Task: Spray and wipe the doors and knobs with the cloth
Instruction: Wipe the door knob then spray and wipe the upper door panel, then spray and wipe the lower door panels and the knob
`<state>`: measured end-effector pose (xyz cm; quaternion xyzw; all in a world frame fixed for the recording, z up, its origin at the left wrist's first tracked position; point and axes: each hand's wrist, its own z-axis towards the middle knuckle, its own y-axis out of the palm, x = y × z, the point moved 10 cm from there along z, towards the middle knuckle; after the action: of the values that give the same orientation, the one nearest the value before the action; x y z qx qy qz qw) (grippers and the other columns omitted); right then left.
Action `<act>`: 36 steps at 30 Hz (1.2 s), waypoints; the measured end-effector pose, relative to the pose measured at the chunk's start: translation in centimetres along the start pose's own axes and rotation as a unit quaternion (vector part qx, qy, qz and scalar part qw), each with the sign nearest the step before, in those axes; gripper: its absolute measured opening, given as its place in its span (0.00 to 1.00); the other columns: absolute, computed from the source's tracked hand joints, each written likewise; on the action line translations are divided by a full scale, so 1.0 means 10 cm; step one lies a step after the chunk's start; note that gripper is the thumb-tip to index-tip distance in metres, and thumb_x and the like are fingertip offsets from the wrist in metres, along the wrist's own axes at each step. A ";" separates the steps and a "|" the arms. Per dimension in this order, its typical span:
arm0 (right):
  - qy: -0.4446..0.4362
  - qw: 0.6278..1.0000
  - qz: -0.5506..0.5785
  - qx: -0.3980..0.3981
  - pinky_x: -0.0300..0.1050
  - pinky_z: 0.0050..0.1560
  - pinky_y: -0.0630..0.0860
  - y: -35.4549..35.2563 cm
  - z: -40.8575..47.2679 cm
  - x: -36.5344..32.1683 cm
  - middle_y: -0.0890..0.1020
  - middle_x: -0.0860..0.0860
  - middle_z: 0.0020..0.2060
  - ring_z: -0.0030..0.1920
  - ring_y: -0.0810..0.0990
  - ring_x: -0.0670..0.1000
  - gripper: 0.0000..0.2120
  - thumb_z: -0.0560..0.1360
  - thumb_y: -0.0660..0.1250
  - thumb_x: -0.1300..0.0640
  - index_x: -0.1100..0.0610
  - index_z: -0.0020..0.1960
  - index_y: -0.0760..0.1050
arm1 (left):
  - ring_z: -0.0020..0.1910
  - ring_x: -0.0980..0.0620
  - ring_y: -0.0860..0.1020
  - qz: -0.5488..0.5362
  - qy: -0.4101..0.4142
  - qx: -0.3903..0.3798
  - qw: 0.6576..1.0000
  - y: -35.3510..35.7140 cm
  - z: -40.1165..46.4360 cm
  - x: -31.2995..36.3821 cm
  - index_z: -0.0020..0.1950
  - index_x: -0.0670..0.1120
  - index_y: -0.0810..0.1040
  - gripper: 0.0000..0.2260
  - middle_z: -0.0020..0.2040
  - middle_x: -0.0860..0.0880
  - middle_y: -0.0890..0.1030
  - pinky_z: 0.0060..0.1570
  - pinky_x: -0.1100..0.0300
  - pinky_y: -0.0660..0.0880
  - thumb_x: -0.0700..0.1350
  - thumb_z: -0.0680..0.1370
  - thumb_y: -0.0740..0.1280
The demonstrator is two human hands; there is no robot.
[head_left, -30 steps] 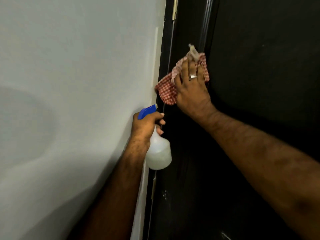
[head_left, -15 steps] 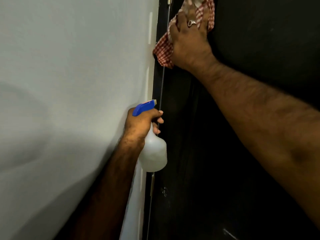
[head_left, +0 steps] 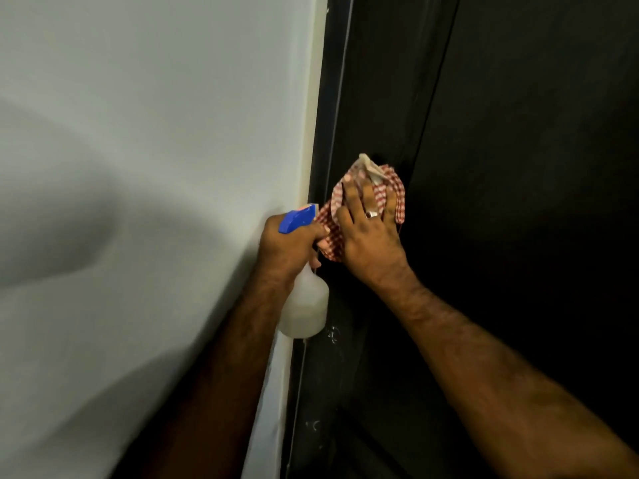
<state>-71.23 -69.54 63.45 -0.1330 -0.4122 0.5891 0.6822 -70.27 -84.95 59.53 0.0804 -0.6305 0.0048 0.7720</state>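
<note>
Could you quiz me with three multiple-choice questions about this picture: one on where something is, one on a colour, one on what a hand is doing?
1. Where is the cloth?
A. Pressed flat against the dark door
B. Draped over the bottle
C. Lying on the floor

2. What colour is the trigger head of the spray bottle?
A. Green
B. Blue
C. Yellow

3. What is the left hand doing?
A. Hanging empty
B. Pushing on the wall
C. Gripping the spray bottle

Answers:
1. A: the right hand spreads its fingers over the red-checked cloth on the dark door.
2. B: the plastic head above the whitish bottle body is blue.
3. C: the left hand's fingers curl round the bottle's neck, beside the pale wall.
</note>
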 end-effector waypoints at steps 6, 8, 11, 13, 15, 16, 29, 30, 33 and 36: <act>-0.040 0.998 -0.053 -0.017 0.71 0.75 0.31 -0.16 0.16 0.01 0.54 0.60 0.85 0.85 0.46 0.64 0.39 0.78 0.69 0.43 0.57 0.83 0.62 | 0.26 0.50 0.77 0.024 -0.023 0.001 0.999 -0.10 -0.21 -0.39 0.48 0.40 0.83 0.03 0.32 0.47 0.83 0.29 0.60 0.79 0.40 0.80 0.72; -0.025 0.997 -0.065 0.025 0.72 0.75 0.31 -0.50 0.48 0.17 0.58 0.60 0.85 0.85 0.49 0.63 0.38 0.78 0.68 0.44 0.58 0.82 0.63 | 0.26 0.49 0.76 0.016 -0.030 0.009 0.999 -0.14 -0.26 -0.45 0.47 0.40 0.84 0.03 0.34 0.45 0.83 0.29 0.60 0.78 0.39 0.80 0.72; 0.005 0.998 -0.055 0.043 0.74 0.77 0.34 -0.72 0.71 0.35 0.57 0.60 0.85 0.85 0.48 0.64 0.36 0.78 0.65 0.46 0.58 0.83 0.62 | 0.26 0.49 0.76 -0.008 -0.048 0.025 0.999 -0.13 -0.30 -0.49 0.47 0.39 0.84 0.04 0.35 0.43 0.83 0.28 0.60 0.77 0.39 0.80 0.71; -0.008 0.998 -0.057 0.026 0.75 0.77 0.35 -0.64 0.57 0.28 0.54 0.61 0.85 0.85 0.46 0.65 0.36 0.80 0.61 0.46 0.57 0.84 0.58 | 0.27 0.49 0.76 -0.025 -0.046 0.026 0.998 -0.06 -0.30 -0.42 0.46 0.39 0.84 0.04 0.34 0.43 0.83 0.28 0.59 0.77 0.38 0.80 0.71; -0.032 0.996 -0.076 0.013 0.74 0.79 0.37 -0.57 0.38 0.23 0.55 0.60 0.85 0.86 0.48 0.64 0.34 0.81 0.60 0.45 0.55 0.84 0.60 | 0.26 0.49 0.76 -0.045 -0.035 0.002 0.998 0.08 -0.27 -0.24 0.46 0.40 0.83 0.03 0.34 0.43 0.82 0.28 0.58 0.77 0.37 0.79 0.72; -0.050 0.995 -0.082 0.012 0.72 0.81 0.40 -0.61 0.34 0.25 0.58 0.59 0.85 0.85 0.51 0.62 0.32 0.81 0.59 0.45 0.54 0.83 0.63 | 0.25 0.49 0.75 -0.053 -0.027 -0.008 0.998 0.15 -0.24 -0.12 0.47 0.40 0.83 0.02 0.33 0.43 0.82 0.29 0.56 0.77 0.37 0.79 0.72; 0.242 0.915 -0.110 0.304 0.71 0.81 0.46 -3.24 -0.12 2.40 0.58 0.58 0.85 0.85 0.54 0.62 0.31 0.80 0.56 0.52 0.52 0.84 0.61 | 0.27 0.50 0.76 -0.165 -0.001 -0.125 0.978 1.03 -0.39 0.79 0.56 0.38 0.83 0.09 0.38 0.42 0.83 0.34 0.54 0.79 0.39 0.77 0.73; 0.232 0.922 -0.120 0.287 0.73 0.81 0.45 -3.13 -0.17 2.30 0.58 0.59 0.85 0.85 0.54 0.63 0.31 0.81 0.57 0.51 0.53 0.84 0.61 | 0.27 0.50 0.76 -0.162 -0.005 -0.128 0.978 1.06 -0.42 0.75 0.57 0.38 0.83 0.09 0.38 0.43 0.83 0.34 0.55 0.79 0.39 0.77 0.74; 0.151 0.952 -0.127 0.234 0.70 0.80 0.42 -2.55 -0.39 1.87 0.60 0.60 0.84 0.84 0.56 0.64 0.29 0.80 0.60 0.52 0.55 0.81 0.66 | 0.27 0.50 0.76 -0.150 -0.010 -0.134 0.980 1.09 -0.51 0.54 0.58 0.38 0.83 0.10 0.39 0.42 0.83 0.34 0.54 0.79 0.39 0.77 0.74; 0.101 0.964 -0.116 0.218 0.69 0.82 0.46 -2.02 -0.78 1.51 0.62 0.59 0.83 0.84 0.58 0.62 0.26 0.80 0.61 0.55 0.54 0.78 0.71 | 0.28 0.50 0.75 -0.133 -0.027 -0.114 0.984 1.02 -0.57 0.17 0.54 0.44 0.84 0.06 0.37 0.43 0.83 0.34 0.53 0.78 0.38 0.78 0.73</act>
<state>-52.11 -58.83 78.18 0.0086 -0.2154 0.5652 0.7963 -65.44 -74.33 61.30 0.0748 -0.6316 -0.1725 0.7522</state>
